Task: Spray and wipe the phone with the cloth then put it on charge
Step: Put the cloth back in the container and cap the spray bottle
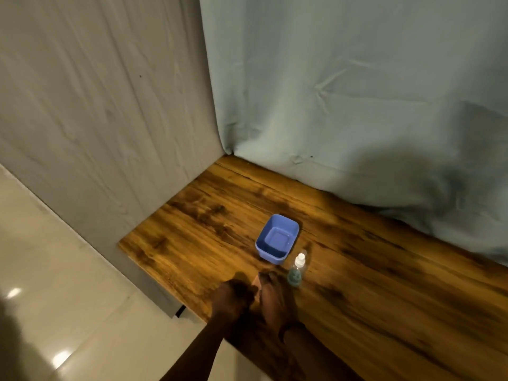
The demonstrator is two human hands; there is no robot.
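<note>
My left hand [231, 298] and my right hand [276, 295] are pressed close together over the wooden table [384, 284], near its front left edge. Both are blurred. A sliver of a pale pink object [257, 284] shows between them; I cannot tell whether it is the phone or the cloth. My left hand looks curled and my right hand lies flatter, fingers pointing away from me. A small clear spray bottle [297, 270] with a white cap and bluish liquid stands upright just right of my right hand's fingertips. No charger is visible.
An open blue plastic tub [277, 239] sits on the table just beyond the hands and the bottle. Pale fabric [357, 105] hangs along the table's back edge, and grey fabric [96, 119] along its left side. A glossy tiled floor [68, 298] lies to the left.
</note>
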